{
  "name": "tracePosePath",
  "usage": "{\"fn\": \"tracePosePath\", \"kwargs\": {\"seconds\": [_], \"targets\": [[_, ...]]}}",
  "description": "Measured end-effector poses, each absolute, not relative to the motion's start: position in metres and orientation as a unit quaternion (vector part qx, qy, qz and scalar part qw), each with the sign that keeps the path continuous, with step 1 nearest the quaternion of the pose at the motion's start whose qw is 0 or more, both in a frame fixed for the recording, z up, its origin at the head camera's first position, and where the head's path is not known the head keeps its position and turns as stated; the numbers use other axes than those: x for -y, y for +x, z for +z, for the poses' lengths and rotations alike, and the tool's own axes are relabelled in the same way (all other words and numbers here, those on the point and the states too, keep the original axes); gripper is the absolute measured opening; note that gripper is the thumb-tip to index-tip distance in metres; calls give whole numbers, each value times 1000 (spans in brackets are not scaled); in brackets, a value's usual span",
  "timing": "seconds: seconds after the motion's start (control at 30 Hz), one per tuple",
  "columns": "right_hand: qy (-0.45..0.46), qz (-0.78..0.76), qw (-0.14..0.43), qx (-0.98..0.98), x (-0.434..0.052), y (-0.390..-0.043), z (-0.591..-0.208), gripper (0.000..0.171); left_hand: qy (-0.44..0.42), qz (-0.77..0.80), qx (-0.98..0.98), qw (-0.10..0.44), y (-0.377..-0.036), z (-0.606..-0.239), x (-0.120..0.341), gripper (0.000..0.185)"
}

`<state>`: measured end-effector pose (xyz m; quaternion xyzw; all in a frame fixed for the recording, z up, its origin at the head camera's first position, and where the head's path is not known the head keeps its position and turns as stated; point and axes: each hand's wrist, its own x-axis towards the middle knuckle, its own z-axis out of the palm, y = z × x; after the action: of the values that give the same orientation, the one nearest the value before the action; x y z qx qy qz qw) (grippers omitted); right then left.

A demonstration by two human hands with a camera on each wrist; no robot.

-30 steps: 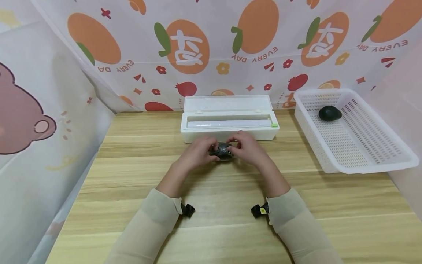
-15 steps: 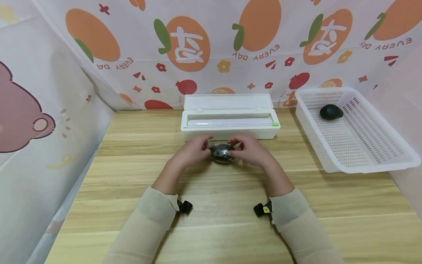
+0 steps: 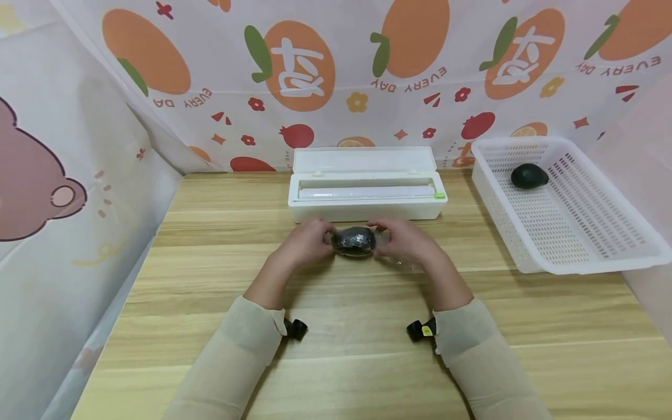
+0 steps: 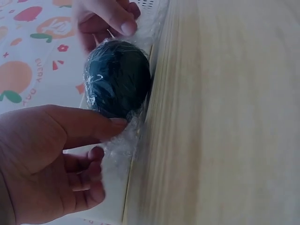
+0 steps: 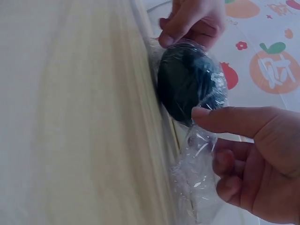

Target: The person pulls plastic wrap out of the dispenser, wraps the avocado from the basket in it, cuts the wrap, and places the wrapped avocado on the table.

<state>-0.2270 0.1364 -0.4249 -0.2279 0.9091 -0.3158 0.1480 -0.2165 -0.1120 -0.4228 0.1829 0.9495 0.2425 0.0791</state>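
Note:
A dark avocado wrapped in clear cling film lies on the wooden table, just in front of the white film dispenser box. My left hand holds its left end, the thumb pressing the film against it. My right hand holds the right end, thumb on the wrap. Loose crumpled film trails under the right hand. In the left wrist view the avocado sits between both hands. Its glossy wrapped side fills the right wrist view.
The dispenser box stands with its lid up and a film roll inside. A white perforated basket at the right holds a second dark avocado. Patterned sheets wall the back and left sides.
My fingers have slid off the top of the avocado to its two ends, so more of it shows. The avocado has stayed in place on the table.

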Motion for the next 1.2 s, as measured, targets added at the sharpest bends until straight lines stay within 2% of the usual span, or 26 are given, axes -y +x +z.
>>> {"fn": "tracePosePath", "kwargs": {"seconds": [0.27, 0.47, 0.6, 0.8, 1.0, 1.2], "targets": [[-216, -255, 115, -935, -130, -226, -427, 48, 194, 241, -951, 25, -216, -424, 111, 32], [-204, -255, 106, -939, -128, -225, -427, 41, 178, 268, -945, 59, -215, -422, 111, 30], [-200, -277, 108, -934, -129, -226, -428, 41, 178, 284, -940, 57, -217, -424, 112, 25], [-175, -348, 118, -913, -129, -227, -431, 49, 145, 325, -931, 76, -220, -426, 113, 25], [-154, -410, 122, -891, -129, -228, -431, 52, 109, 399, -902, 120, -222, -428, 114, 38], [-126, -469, 107, -868, -131, -229, -430, 45, 110, 470, -861, 160, -222, -426, 114, 52]]}}
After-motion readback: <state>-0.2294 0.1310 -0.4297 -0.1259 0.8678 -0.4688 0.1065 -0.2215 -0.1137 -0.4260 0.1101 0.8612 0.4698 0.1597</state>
